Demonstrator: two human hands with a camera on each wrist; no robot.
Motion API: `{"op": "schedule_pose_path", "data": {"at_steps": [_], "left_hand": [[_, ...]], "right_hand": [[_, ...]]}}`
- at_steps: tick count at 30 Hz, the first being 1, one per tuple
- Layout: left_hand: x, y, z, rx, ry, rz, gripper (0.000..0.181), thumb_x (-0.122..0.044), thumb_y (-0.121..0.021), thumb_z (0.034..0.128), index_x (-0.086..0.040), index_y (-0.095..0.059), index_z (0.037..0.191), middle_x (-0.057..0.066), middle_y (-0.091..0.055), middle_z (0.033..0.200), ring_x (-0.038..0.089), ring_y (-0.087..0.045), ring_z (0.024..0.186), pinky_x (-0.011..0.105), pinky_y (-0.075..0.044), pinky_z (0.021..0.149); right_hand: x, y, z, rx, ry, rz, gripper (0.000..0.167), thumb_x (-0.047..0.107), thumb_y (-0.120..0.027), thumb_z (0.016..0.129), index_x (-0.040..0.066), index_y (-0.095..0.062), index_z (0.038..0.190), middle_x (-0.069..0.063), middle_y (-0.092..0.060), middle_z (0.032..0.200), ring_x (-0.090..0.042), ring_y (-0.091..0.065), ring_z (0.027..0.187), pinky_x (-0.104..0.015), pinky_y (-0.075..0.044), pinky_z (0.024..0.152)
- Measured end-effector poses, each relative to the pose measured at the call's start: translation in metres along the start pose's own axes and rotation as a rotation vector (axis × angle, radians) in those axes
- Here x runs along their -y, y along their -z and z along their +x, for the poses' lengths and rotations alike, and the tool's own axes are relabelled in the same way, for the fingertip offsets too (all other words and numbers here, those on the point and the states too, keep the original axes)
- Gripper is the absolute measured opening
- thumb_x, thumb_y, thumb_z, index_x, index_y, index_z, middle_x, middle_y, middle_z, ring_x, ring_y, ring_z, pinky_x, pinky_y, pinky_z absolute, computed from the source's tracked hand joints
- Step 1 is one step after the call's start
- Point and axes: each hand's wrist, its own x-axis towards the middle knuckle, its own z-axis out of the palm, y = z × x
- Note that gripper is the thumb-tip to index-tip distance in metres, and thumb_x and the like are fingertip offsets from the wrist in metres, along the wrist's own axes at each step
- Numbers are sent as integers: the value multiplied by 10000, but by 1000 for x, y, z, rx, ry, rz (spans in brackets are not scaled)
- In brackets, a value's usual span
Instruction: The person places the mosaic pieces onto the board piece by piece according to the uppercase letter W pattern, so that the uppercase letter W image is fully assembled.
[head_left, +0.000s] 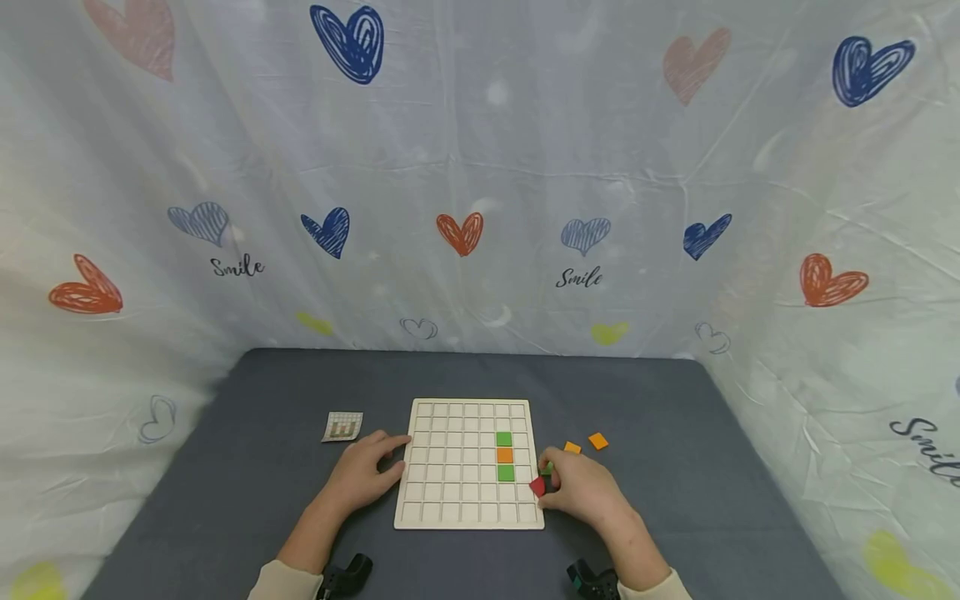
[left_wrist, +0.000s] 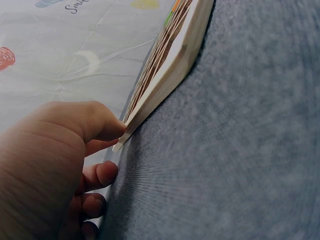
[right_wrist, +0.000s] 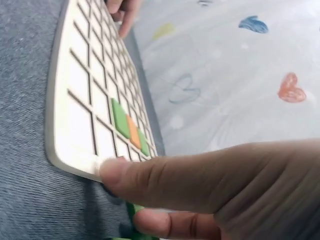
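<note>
Pale wooden gridded board (head_left: 454, 492): loosely spread left hand (head_left: 363, 470) touches nine-o'clock edge; right hand (head_left: 582, 485) pinches flat red tile (head_left: 537, 487) near four o'clock.

Soft, diffuse light fills the head view, the heart-printed white fabric curtain (head_left: 517, 133) greyer beyond the far edge of the dark grey cloth-covered counter (head_left: 637, 408) and creamier past its left edge. In the right wrist view, the pale square wooden grid board (right_wrist: 77, 120) bleaches nearly white and the right hand (right_wrist: 175, 177) looks soft. The left wrist view blurs and streaks the counter.
</note>
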Motion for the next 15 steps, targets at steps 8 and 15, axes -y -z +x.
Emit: {"op": "schedule_pose_path", "data": {"at_steps": [8, 15], "left_hand": [[1, 1, 1, 30, 3, -4, 383, -196, -746, 941, -170, -716, 1322, -102, -442, 813, 84, -344, 641, 321, -332, 629], [1, 2, 1, 37, 8, -2, 377, -197, -738, 949, -183, -713, 1325, -100, -448, 823, 84, -355, 656, 324, -340, 640]], "right_hand": [[-4, -9, 4, -26, 84, 0, 220, 134, -878, 776, 164, -687, 879, 104, -480, 635, -65, -424, 530, -278, -369, 520], [-9, -14, 8, -53, 68, 16, 228, 208, -901, 769, 178, -686, 840, 93, -463, 616, -67, -406, 514, -270, -336, 508]]}}
